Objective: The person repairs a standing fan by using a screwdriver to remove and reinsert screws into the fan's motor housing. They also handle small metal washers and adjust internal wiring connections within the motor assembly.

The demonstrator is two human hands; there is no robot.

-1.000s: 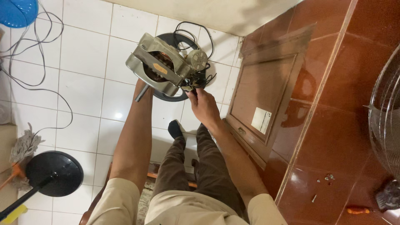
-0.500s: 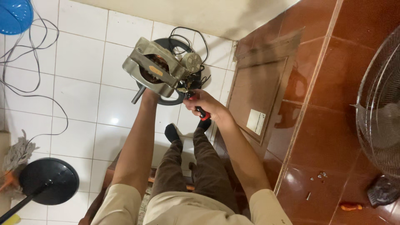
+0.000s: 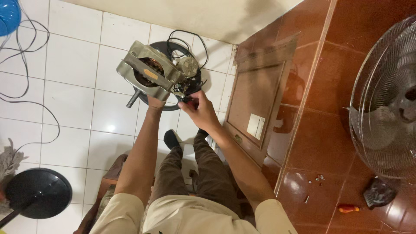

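I hold a grey metal electric motor (image 3: pixel 149 73) up above the floor, its copper windings showing and a shaft sticking out at lower left. My left hand (image 3: pixel 156 103) grips it from below and is mostly hidden by it. My right hand (image 3: pixel 200 112) is closed on a screwdriver with a red and black handle (image 3: pixel 189 100), whose tip is at the wiring on the motor's right side. A black cable (image 3: pixel 186 41) loops from that side.
A black round base (image 3: pixel 167 47) lies behind the motor. On the red tiles are a wooden panel (image 3: pixel 255 95), a fan grille (image 3: pixel 385 99), a black fan part (image 3: pixel 379 193), loose screws (image 3: pixel 318 177) and a small screwdriver (image 3: pixel 348 208). A black stand base (image 3: pixel 37 193) sits at lower left.
My right hand closed on the red-handled screwdriver and brought it to the motor's wiring side. The view shifted, showing more of the fan grille. The left hand keeps its hold.
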